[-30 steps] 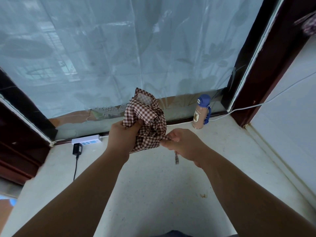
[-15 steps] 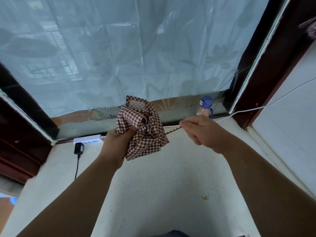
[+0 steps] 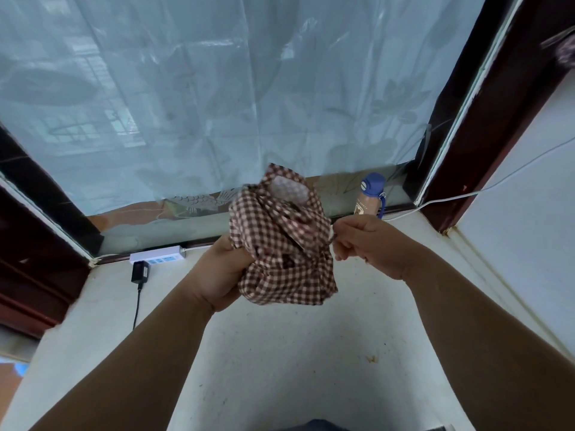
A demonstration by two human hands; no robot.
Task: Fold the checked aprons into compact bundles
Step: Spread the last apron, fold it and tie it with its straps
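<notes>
A brown-and-white checked apron (image 3: 281, 244) is bunched into a rough bundle in the air above the pale window ledge (image 3: 280, 353). My left hand (image 3: 222, 269) grips the bundle from its left side, fingers buried in the cloth. Just right of the bundle, my right hand (image 3: 362, 241) is curled and pinches the apron's thin strap, which runs a short way from the fingers into the cloth. Most of the strap is hidden.
A white power strip (image 3: 157, 255) with a black adapter (image 3: 139, 272) and cable lies at the ledge's back left. A bottle with a blue cap (image 3: 370, 197) stands at the back right by the curtained window. A white cable (image 3: 435, 202) runs along the right wall.
My right hand drew the strap out to the right, then came back close to the bundle. The bundle in my left hand has turned and looks tighter.
</notes>
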